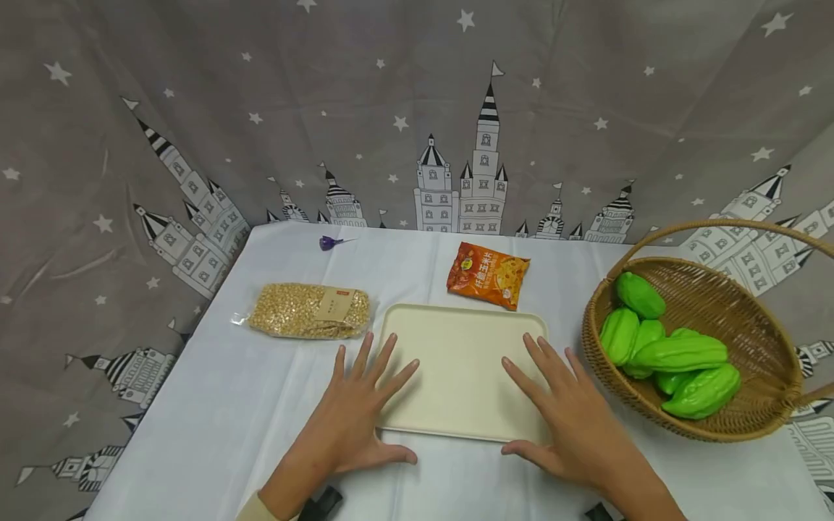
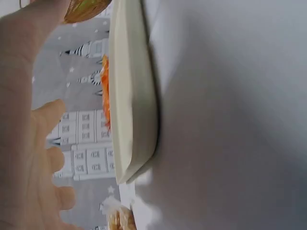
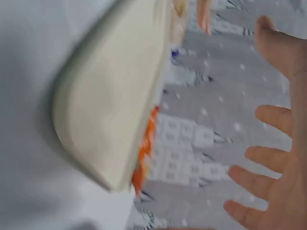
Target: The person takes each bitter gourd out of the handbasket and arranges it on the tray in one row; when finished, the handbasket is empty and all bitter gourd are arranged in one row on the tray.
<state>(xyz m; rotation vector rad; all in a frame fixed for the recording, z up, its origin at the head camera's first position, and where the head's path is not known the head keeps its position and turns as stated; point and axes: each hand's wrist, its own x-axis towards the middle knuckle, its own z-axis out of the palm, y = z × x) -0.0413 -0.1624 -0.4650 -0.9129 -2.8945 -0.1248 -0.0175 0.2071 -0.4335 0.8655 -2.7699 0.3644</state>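
Against a castle-print backdrop, a person's left hand and right hand, both empty and spread wide, hover over opposite ends of a cream tray on a white-covered table, apparently a reaching stage where a grip would call for lowering and curling them.

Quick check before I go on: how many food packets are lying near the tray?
2. The bag of yellow grains is left of the tray, near its far corner; the orange packet is just beyond its far edge. I see no others.
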